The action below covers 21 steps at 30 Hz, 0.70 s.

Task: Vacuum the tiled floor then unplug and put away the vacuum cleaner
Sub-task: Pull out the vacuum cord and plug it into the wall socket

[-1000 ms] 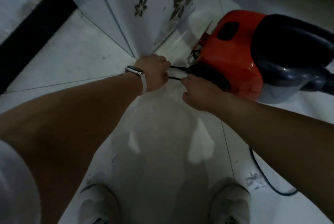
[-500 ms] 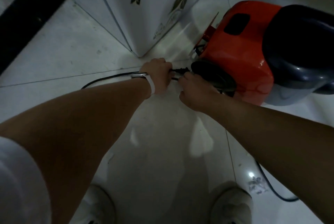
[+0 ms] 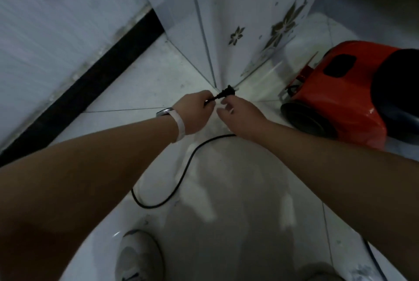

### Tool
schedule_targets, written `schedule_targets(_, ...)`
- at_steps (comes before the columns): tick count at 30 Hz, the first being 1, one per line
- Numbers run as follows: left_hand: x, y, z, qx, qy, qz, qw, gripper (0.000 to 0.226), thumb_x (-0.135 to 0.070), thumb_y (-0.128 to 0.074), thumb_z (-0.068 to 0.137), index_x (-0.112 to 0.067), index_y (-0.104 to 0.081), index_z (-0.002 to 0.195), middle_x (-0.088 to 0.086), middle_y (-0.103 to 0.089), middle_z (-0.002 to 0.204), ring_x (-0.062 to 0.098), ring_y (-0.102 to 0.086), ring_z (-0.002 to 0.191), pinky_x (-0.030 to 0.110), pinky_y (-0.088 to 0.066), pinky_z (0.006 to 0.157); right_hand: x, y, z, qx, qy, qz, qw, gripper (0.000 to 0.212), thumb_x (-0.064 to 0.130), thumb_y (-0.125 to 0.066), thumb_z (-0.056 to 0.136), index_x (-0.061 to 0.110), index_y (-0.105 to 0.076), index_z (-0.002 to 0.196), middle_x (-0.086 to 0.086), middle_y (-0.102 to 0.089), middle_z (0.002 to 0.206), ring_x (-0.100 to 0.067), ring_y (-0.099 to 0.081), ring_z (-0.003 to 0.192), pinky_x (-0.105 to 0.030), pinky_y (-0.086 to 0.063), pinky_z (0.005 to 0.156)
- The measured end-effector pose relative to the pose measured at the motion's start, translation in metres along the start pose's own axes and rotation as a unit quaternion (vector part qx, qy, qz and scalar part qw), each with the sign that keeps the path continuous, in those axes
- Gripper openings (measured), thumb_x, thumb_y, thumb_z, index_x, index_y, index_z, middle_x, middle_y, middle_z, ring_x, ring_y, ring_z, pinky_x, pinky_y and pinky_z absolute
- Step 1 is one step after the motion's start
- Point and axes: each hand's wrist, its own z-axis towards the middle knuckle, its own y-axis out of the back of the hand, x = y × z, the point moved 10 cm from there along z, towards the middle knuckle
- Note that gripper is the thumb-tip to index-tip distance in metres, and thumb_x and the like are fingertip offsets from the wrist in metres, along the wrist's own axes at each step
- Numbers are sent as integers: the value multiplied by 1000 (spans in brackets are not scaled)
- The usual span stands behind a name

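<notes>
The red vacuum cleaner (image 3: 335, 104) with a dark wheel sits on the white tiled floor (image 3: 226, 178) at the right. My left hand (image 3: 195, 110) pinches the black power cord just behind its plug (image 3: 226, 91), and the plug sticks up free in the air. My right hand (image 3: 240, 115) is beside it with curled fingers. The cord (image 3: 181, 181) comes out from under that hand and loops down over the floor, then goes behind my left forearm.
A white appliance with a flower pattern (image 3: 249, 20) stands right behind my hands. A black skirting strip (image 3: 90, 81) runs along the wall at the left. My white shoe (image 3: 138, 255) is at the bottom, and another stretch of cord (image 3: 371, 255) lies at the bottom right.
My hands have moved left, away from the vacuum's wheel. The plug end now shows above my left hand, and a loop of cord has come to lie on the floor in front of me.
</notes>
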Motion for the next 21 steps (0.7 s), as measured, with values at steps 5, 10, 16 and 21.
schedule_targets(5,4,30,-42,35,-49,-2,998,4,-19,-49,97,-23,-47,95,-3,-58,74,20,-56,66,28,-37,54,61,2,-12,-40,50,58,996,33,46,-49,96,17,-64,100,3,-67,96,-16,-62,87,-34,-49,75)
schedule_targets(10,5,78,-50,31,-52,8,998,7,-18,-56,89,-21,-55,83,-3,-62,75,18,-59,69,37,-50,65,110,10,-22,-70,72,92,991,20,34,-51,95,21,-56,81,8,-60,76,-9,-55,70,-29,-44,63)
schedule_targets(16,13,143,-54,-92,-6,-169,981,16,-21,-52,93,-19,-67,87,2,-68,83,18,-64,78,36,-54,72,153,17,-24,-79,71,154,982,18,29,-50,96,14,-60,96,-6,-70,90,-25,-66,85,-42,-53,77)
schedule_targets(21,18,161,-53,-112,-2,-310,944,20,-26,-55,97,-12,-69,97,1,-70,86,4,-60,72,15,-45,64,184,6,-25,-30,96,165,981,18,31,-46,97,21,-61,100,-2,-70,79,-19,-67,74,-45,-56,76)
